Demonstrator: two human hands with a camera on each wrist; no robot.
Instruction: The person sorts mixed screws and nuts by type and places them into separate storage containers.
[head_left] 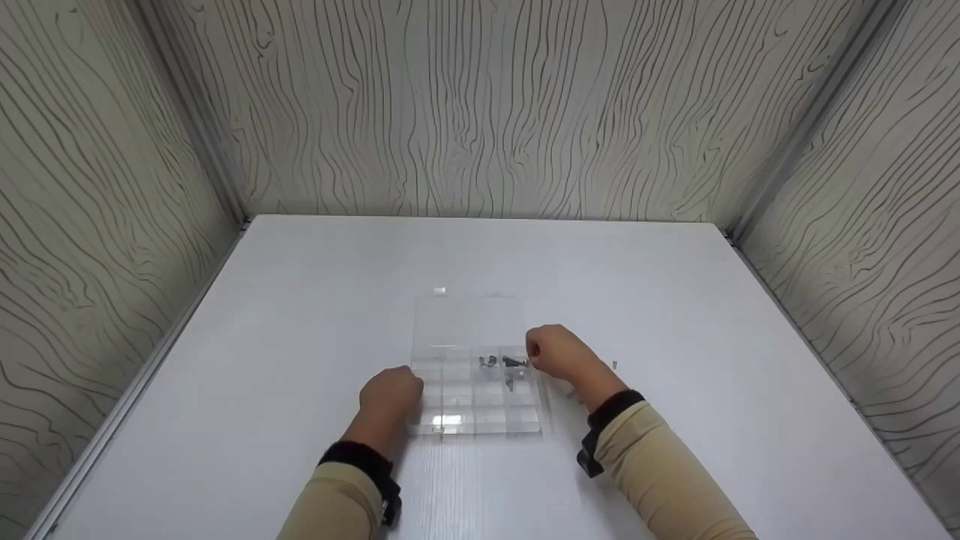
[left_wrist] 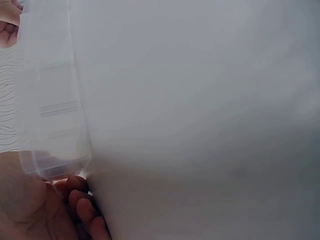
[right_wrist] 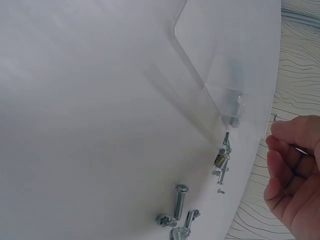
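A clear plastic compartment box (head_left: 457, 397) lies on the table with its lid (head_left: 469, 319) folded back, away from the person. My left hand (head_left: 391, 390) grips the box's left side; in the left wrist view its curled fingers (left_wrist: 85, 202) sit right at the box's end. Above the box's right edge, my right hand (head_left: 559, 351) pinches a small screw (right_wrist: 275, 118) between thumb and fingertip, only its end showing. Dark screws (head_left: 514, 362) lie in a back right compartment, and small metal pieces (head_left: 487, 361) in the one to its left.
Loose bolts and screws (right_wrist: 180, 202) lie on the white table (right_wrist: 100, 150) to the right of the box, partly hidden by the right arm in the head view. One small screw (head_left: 614, 364) lies farther right. Wood-patterned walls (head_left: 465, 112) enclose the table's back and sides.
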